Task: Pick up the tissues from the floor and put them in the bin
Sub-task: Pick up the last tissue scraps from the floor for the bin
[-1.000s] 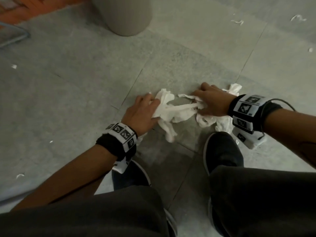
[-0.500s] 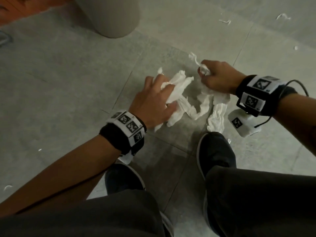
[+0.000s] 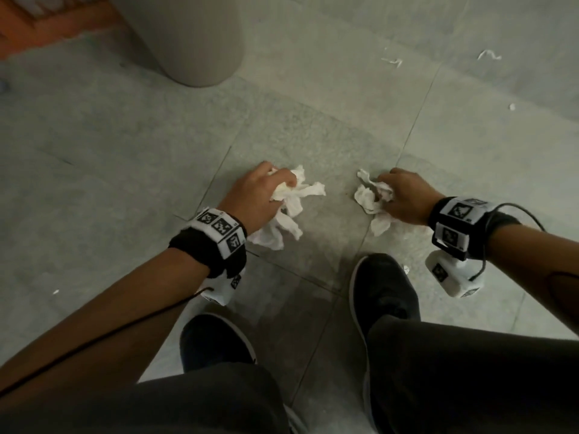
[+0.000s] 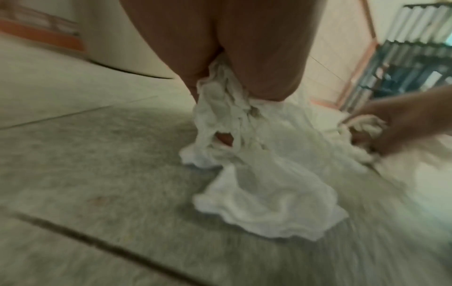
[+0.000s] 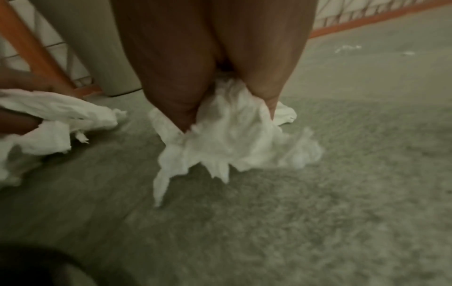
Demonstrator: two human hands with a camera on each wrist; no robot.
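Clutching tissue clumps, left hand (image 3: pixel 255 195) and right hand (image 3: pixel 404 198) flank bare floor (image 3: pixel 340 195).

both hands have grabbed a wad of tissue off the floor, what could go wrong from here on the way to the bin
1. Loose tails hang below the left hand from its tissue bunch; the thin paper may tear or drop pieces.
2. The right hand holds its tissue bunch only partly, so part could slip out.
3. Small scraps lie farther off on the floor, easy to miss once both hands head to the bin.
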